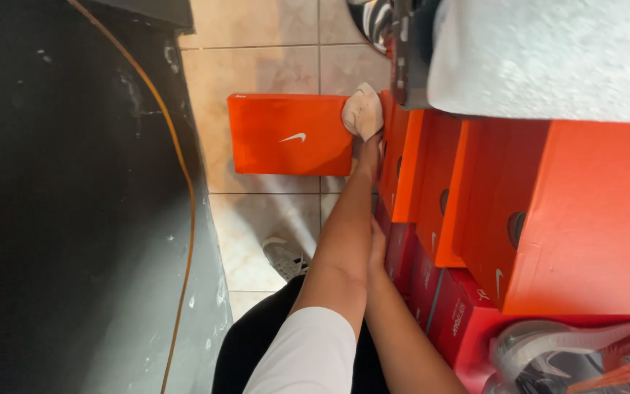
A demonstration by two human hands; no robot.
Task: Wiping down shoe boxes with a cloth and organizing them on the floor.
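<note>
From the dark wall (74,197) and its orange cable (184,182), an orange shoebox lid (289,135) lies on the tiled floor (271,66), its edge gripped by the gloved left hand (363,111), while the right hand (378,244), grip hidden, braces the stacked orange boxes (490,211).

The person is stretching the left arm (344,233) far forward and down, almost straight, with a white short sleeve (308,354) covering the shoulder. The left hand (367,149) at its end is mostly hidden, so it is not clear if the fingers are closing or opening. The bare right forearm (402,335) is lying under the left one, and the right hand (378,244) is pressing flat, with fingers pointing forward.
</note>
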